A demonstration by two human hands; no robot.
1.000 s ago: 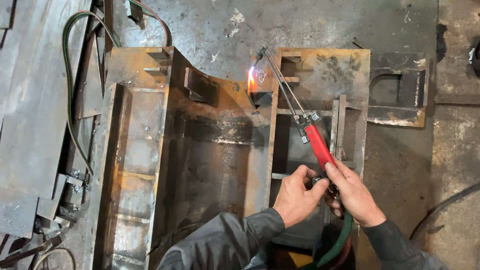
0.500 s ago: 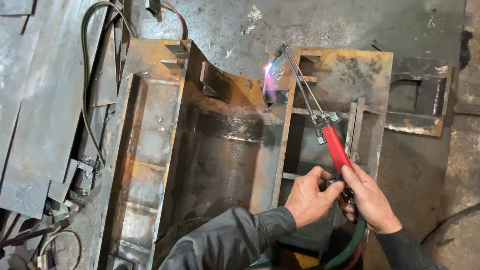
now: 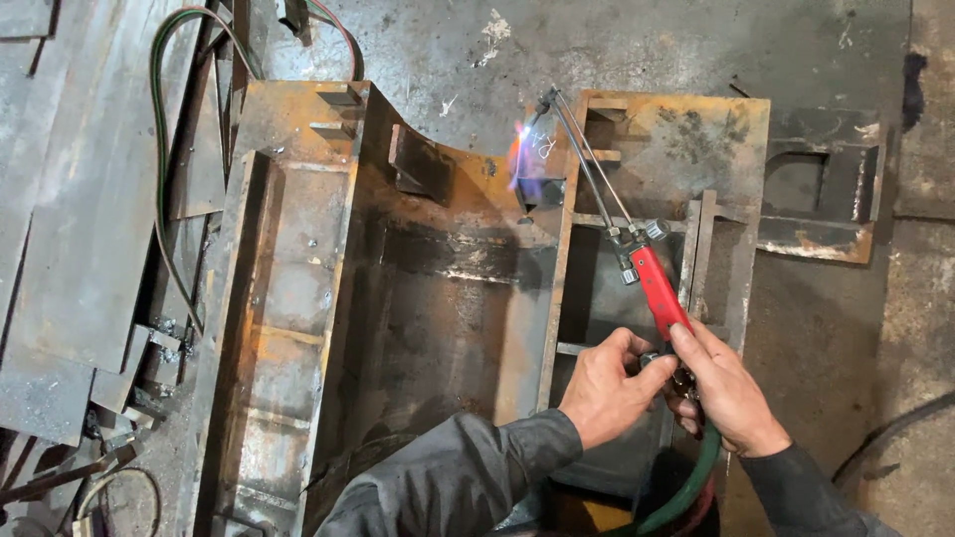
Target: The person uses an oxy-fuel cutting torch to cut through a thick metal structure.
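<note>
**Torch lit over a rusty steel frame**

The person stands over a big rust-brown welded steel box (image 3: 398, 298) lying on the concrete floor (image 3: 696, 50), both hands low at the near end of a cutting torch (image 3: 637, 259). The right hand (image 3: 726, 393) is wrapped around the bottom of the torch's red handle (image 3: 659, 288), fingers closed firmly on it. The left hand (image 3: 607, 388) sits just beside it, thumb and forefinger pinched narrow on a small valve knob (image 3: 652, 360) at the base of the handle; the rest of its fingers are curled in. Both wrists come out of dark grey sleeves (image 3: 468, 477).

From the handle, thin metal tubes (image 3: 587, 164) run up and away to the bent tip (image 3: 547, 97). A flame (image 3: 524, 164), orange with a blue-violet core, burns down from the tip against the upper edge of the box's right wall, near a small steel tab (image 3: 542, 189).

Green and red hoses (image 3: 686, 487) drop from the back of the torch between the forearms. To the right of the torch lies a flat steel plate with cut-out openings (image 3: 676, 139), and farther right another cut plate (image 3: 826, 199). On the left, grey steel sheets (image 3: 70, 219) are stacked, with a second green hose (image 3: 159, 149) looped across them.
</note>
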